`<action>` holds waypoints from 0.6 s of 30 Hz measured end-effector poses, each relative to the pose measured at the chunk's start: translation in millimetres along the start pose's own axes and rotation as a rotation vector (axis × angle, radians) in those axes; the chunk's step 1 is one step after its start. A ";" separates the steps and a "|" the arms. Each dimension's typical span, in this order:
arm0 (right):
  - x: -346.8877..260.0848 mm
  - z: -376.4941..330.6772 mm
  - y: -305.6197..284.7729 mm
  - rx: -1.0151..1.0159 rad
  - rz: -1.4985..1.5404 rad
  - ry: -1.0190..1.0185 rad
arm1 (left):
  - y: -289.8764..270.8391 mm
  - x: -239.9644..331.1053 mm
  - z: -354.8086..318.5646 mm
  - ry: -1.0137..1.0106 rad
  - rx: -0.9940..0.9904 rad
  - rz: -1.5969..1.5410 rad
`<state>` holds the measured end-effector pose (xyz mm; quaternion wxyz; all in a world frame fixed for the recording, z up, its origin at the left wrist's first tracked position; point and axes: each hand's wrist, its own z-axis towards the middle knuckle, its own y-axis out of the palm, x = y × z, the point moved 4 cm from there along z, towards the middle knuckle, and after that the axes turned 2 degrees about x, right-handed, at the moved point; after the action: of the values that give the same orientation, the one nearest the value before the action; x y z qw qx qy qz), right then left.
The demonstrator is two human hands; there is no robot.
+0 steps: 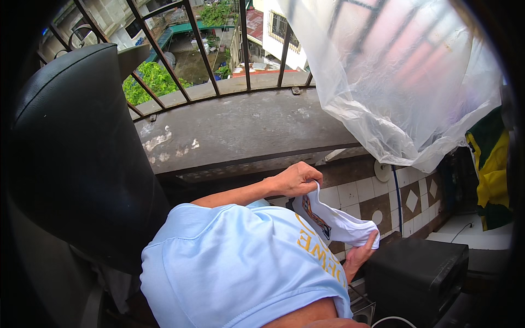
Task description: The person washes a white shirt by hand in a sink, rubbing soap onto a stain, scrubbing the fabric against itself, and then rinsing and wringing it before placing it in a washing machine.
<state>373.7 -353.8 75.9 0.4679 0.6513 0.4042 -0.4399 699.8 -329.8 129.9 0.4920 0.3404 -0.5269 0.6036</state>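
**Both hands grip a white printed garment above a pale blue shirt**

While the pale blue shirt (240, 268) with yellow lettering fills the lower middle of the view, draped over something hidden beneath it, both hands are busy with a smaller white garment (333, 221) just above and to its right. The left hand (298, 179), on a bare forearm that crosses the top of the blue shirt, is curled closed and pinches the upper edge of the white garment between fingers and thumb. The right hand (361, 252) is lower, beside the blue shirt's right edge, with its fingers bent up around the garment's lower right end so that the cloth is clasped there too. Between the two hands the white cloth hangs stretched in a slant, showing a dark printed patch near its upper left part.

Behind the hands runs a weathered concrete ledge (240, 128) topped by a dark metal railing (191, 49), with rooftops and green plants far below. A clear plastic sheet (404, 82) hangs from the upper right and sags toward the ledge. Below it the wall is covered in white and brown tiles (377, 199). A large black rounded object (76, 153) stands at the left, close to the blue shirt. A black box (421, 273) sits at the lower right, just beside the right hand, and a yellow and green cloth (492, 169) hangs at the far right edge.
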 end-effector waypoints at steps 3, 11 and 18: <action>-0.3 -0.5 0.1 0.000 -0.006 -0.007 | 0.2 0.7 0.1 -0.001 0.003 0.006; 0.3 -5.7 2.5 0.018 -0.005 -0.012 | 1.6 4.0 -3.4 -0.017 -0.009 -0.008; -1.2 -9.5 -3.1 0.035 0.013 -0.012 | 2.1 5.4 -5.6 -0.016 -0.010 -0.016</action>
<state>372.3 -344.1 77.9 0.4618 0.6592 0.3895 -0.4478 696.9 -323.0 133.0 0.4943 0.3468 -0.5313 0.5943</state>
